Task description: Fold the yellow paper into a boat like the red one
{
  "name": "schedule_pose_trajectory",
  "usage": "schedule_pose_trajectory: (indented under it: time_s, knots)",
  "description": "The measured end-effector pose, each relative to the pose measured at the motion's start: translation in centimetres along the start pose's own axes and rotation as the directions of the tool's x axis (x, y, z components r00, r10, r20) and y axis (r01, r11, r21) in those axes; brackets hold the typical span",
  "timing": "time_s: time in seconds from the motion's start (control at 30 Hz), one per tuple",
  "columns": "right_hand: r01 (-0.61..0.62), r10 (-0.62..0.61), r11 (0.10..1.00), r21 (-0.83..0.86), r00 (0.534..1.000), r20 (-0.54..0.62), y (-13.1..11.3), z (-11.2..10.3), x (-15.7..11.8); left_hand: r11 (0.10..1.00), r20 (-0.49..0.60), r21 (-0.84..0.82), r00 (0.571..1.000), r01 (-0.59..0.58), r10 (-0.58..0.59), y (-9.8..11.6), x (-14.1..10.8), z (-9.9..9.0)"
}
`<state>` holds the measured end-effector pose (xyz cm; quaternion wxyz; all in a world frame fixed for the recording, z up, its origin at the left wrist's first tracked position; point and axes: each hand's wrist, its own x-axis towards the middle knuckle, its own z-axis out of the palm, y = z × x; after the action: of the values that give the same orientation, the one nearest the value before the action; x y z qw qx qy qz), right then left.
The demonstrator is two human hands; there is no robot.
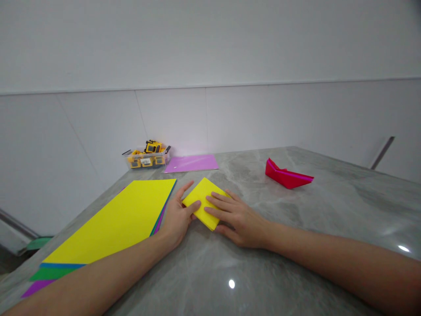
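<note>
Down at the middle of the grey bench (256, 274), it's all about the folded yellow paper (201, 192), a compact, thick-looking packet set cornerwise between two bare hands! Look at the left hand (177, 217): partly closed on the packet's left corner, thumb flat on top, index finger sticking out past the far-left edge, the other fingers mostly tucked out of my sight. And now the right hand (241, 219), nearly flat, fingers slightly spread across the right half of the packet, thumb down by the near corner; how hard it presses, I can't tell from where I stand!

Over on the left, a big yellow sheet (121, 219) tops a fanned stack, blue, green and purple edges peeking out beneath, the left forearm crossing over its near end. Far side now, close to the white wall (210, 44): a clear tub (147, 161) heaped with yellow-and-black toys (153, 147), and just beside it a purple pad (192, 163) lying flat. Out to the right, well apart from both hands, sits a red paper boat (286, 175), a bright pink strip running along its upper edge, one pointed end tipped up high
</note>
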<state>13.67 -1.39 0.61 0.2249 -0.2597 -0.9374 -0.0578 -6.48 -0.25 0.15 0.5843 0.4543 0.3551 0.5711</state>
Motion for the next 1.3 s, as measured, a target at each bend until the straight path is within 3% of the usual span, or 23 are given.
schedule_pose_trajectory:
  time_s: [0.1,0.2,0.4,0.7,0.93,1.3]
  knots:
    - [0.01,-0.01,1.0,-0.021,1.0,-0.005,0.0,0.0,0.0,0.996,0.039,-0.086,0.999,0.017,-0.013,0.3,-0.1,0.2]
    - [0.017,-0.017,0.999,-0.042,1.0,-0.014,-0.2,-0.2,0.0,0.987,0.153,-0.157,0.988,0.047,-0.022,0.3,-0.1,0.2]
    - [0.011,-0.013,0.999,-0.048,0.999,-0.029,-0.2,-0.2,0.1,0.983,0.288,-0.177,0.958,0.055,-0.002,0.2,-0.5,0.4]
    - [0.024,-0.026,0.996,-0.082,0.999,-0.031,-0.2,-0.1,0.1,0.99,0.3,-0.14,0.954,0.021,0.023,0.0,-0.4,0.2]
    - [0.024,-0.029,0.998,-0.064,0.997,-0.072,0.0,0.0,0.1,0.993,0.294,-0.094,0.951,-0.076,0.101,0.3,-0.7,0.5]
    - [0.083,-0.056,0.994,0.073,0.948,-0.313,0.1,-0.4,-0.1,0.975,0.207,0.181,0.974,-0.128,0.089,-0.3,-0.2,-0.5]
